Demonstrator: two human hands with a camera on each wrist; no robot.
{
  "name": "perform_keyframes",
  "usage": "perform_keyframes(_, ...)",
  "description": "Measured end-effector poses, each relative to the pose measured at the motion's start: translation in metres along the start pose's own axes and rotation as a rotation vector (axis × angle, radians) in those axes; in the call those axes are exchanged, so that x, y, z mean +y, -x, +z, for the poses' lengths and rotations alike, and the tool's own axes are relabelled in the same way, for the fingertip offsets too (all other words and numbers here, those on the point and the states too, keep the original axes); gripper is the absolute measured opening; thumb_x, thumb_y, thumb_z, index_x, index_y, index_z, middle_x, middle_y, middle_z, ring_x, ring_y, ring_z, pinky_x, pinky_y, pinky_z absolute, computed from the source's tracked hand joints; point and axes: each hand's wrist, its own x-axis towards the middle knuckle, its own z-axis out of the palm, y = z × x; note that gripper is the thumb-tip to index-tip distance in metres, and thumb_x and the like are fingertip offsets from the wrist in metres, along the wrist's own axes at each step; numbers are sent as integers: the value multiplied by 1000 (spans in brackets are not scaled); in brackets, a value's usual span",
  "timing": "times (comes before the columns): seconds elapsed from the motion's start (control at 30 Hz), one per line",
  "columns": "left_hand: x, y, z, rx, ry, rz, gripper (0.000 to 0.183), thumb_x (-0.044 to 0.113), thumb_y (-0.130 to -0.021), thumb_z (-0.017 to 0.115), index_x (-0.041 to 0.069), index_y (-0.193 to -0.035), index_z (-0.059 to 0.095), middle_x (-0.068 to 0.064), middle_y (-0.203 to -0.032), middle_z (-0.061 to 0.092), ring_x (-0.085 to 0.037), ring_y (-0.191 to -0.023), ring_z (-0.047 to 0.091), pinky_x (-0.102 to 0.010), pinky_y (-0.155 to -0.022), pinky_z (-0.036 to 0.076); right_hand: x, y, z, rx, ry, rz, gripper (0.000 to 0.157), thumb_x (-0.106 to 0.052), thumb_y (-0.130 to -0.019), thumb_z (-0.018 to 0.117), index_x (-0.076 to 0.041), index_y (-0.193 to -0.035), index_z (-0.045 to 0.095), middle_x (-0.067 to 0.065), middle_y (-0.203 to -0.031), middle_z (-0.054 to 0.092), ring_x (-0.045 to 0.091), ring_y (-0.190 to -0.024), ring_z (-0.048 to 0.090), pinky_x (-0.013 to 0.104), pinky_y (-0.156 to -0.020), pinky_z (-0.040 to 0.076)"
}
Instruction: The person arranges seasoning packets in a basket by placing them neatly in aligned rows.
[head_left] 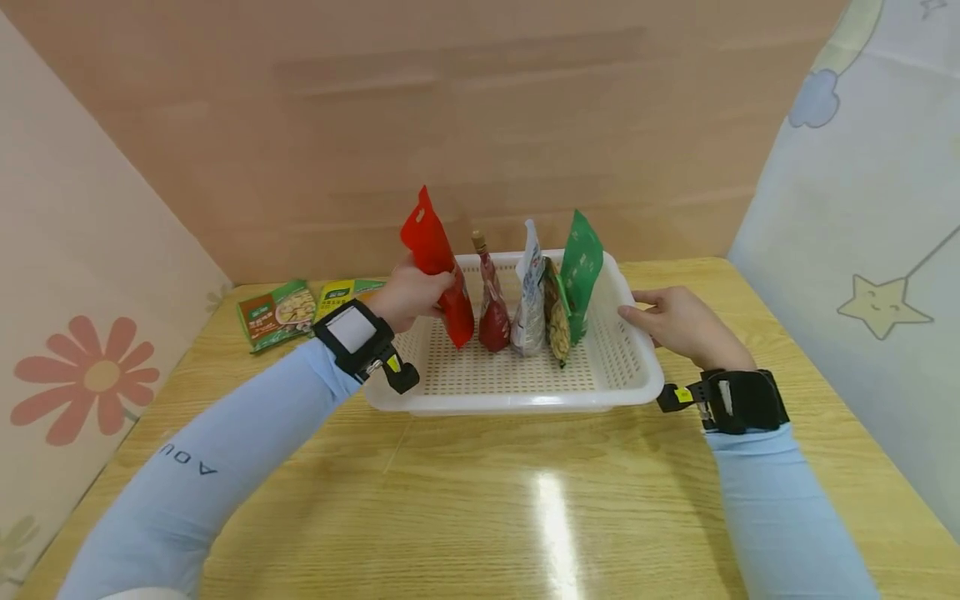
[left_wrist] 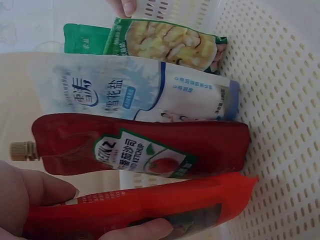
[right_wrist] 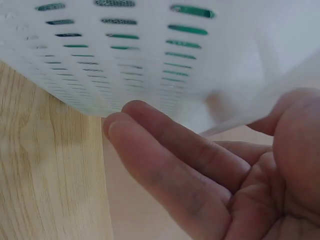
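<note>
My left hand (head_left: 408,296) pinches a red plastic packet (head_left: 431,242) between thumb and fingers. The packet stands upright at the left inside a white perforated basket (head_left: 510,405). Beside it is a ketchup pouch (left_wrist: 75,142) with a capped spout, then a white-and-blue salt bag (left_wrist: 115,87). Further right stand a packet with a food picture (left_wrist: 170,45) and a green pouch (head_left: 582,262). At the basket's right end, my right hand (head_left: 686,325) holds the rim, its thumb at the edge and its fingers below along the outer wall (right_wrist: 150,65).
On the wooden table (head_left: 465,500), left of the basket, lie a green-and-brown food packet (head_left: 277,315) and a yellow one (head_left: 337,293), partly hidden by my left hand. A brown panel (head_left: 450,125) rises behind; patterned walls flank both sides.
</note>
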Motion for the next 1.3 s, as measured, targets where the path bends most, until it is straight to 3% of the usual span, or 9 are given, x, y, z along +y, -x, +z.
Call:
perform_keyframes(0.37, -5, -7, 14, -27, 0, 0, 66, 6, -93, 51, 21, -149, 19, -15, -148, 40, -41, -129, 47, -60, -91, 48, -6, -1, -1, -9, 13, 5, 71, -43, -95, 53, 2, -148, 41, 25, -121, 66, 27, -95, 74, 36, -74, 59)
perform_keyframes(0.7, -9, -5, 17, -77, -28, -14, 67, 7, -93, 53, 19, -149, 19, -13, -150, 37, -40, -132, 44, -61, -97, 44, -5, -3, -1, -11, 23, 5, 71, -43, -95, 52, 2, -148, 40, 25, -120, 67, 27, -93, 74, 37, -74, 59)
perform_keyframes(1.1, -12, -7, 20, -106, 9, -3, 68, 4, -92, 54, 21, -148, 19, -12, -151, 36, -39, -135, 42, -65, -100, 39, -3, -1, -1, -16, 17, 11, 73, -44, -95, 52, 3, -149, 38, 25, -121, 66, 26, -94, 74, 36, -73, 59)
perform_keyframes(1.3, -14, -5, 16, -144, -14, -16, 78, -4, -86, 57, 20, -147, 15, -12, -153, 33, -38, -135, 40, -61, -102, 40, -2, -1, -1, -20, 9, 7, 74, -45, -95, 52, 3, -150, 37, 25, -120, 66, 26, -93, 74, 35, -73, 59)
